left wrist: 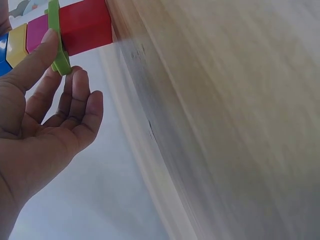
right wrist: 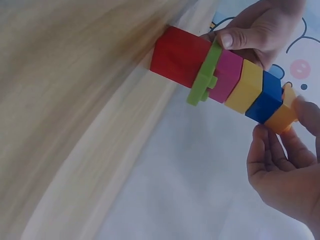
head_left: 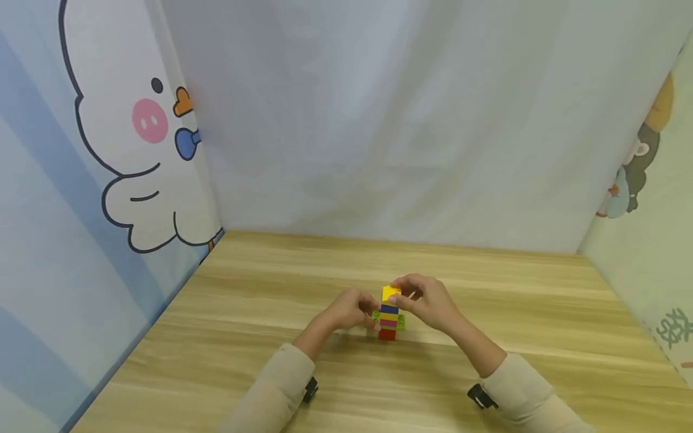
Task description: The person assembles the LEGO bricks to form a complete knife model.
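Observation:
A tower of toy building bricks stands upright on the wooden table. At its foot is a red brick (right wrist: 181,56), with a flat green plate (right wrist: 204,75) across it that juts out on both sides. Above the plate come a magenta brick (right wrist: 227,77), a yellow brick (right wrist: 245,86) and a blue brick (right wrist: 265,96). Topmost sits another yellow piece (head_left: 391,293), pinched between thumb and fingers of my right hand (head_left: 429,300). My left hand (head_left: 349,310) steadies the tower lower down, its thumb (left wrist: 47,42) at the green plate and magenta brick; the tower partly hides its fingertips.
The wooden table (head_left: 243,373) extends around the tower to a pale curtain (head_left: 379,120) at the back. Printed cloth walls stand left (head_left: 124,180) and right (head_left: 649,240). Dark wrist straps (head_left: 482,397) sit at the sleeve cuffs.

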A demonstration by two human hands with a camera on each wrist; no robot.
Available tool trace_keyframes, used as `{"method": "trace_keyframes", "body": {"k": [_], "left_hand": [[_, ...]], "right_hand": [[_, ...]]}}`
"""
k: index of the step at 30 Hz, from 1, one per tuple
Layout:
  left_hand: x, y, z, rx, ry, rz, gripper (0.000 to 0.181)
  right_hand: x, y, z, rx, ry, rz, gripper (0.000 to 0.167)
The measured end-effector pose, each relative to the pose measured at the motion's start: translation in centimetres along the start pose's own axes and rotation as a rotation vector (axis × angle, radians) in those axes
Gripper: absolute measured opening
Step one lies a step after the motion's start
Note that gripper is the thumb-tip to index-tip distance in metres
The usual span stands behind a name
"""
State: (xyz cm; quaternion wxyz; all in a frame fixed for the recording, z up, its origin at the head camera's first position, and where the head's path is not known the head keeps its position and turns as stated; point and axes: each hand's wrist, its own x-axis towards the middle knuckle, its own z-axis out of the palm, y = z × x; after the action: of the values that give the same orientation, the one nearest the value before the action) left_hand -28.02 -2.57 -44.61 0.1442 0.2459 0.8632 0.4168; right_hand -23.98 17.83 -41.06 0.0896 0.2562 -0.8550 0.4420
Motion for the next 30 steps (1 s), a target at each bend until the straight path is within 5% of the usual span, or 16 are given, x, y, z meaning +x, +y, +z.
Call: {"method": "trace_keyframes", "body": {"k": [15,25,30], "left_hand": [[0.0,0.2,-0.3,0.001,-0.019,-0.008,0.032],[-0.3,0.3,-0.3,0.005,-0.015,-0.003,0.033],[-0.1,0.4,-0.5,0.007,-0.025,0.002,0.033]], "right_hand": [[0.6,-0.4,-0.9,0.059,-0.137,0.056,0.028],[1.6,-0.9,-1.3,-0.079,-0.254,-0.062,0.027],[1.7,-0.6,-1.2,-0.072,-0.26,-0.06,0.028]]}}
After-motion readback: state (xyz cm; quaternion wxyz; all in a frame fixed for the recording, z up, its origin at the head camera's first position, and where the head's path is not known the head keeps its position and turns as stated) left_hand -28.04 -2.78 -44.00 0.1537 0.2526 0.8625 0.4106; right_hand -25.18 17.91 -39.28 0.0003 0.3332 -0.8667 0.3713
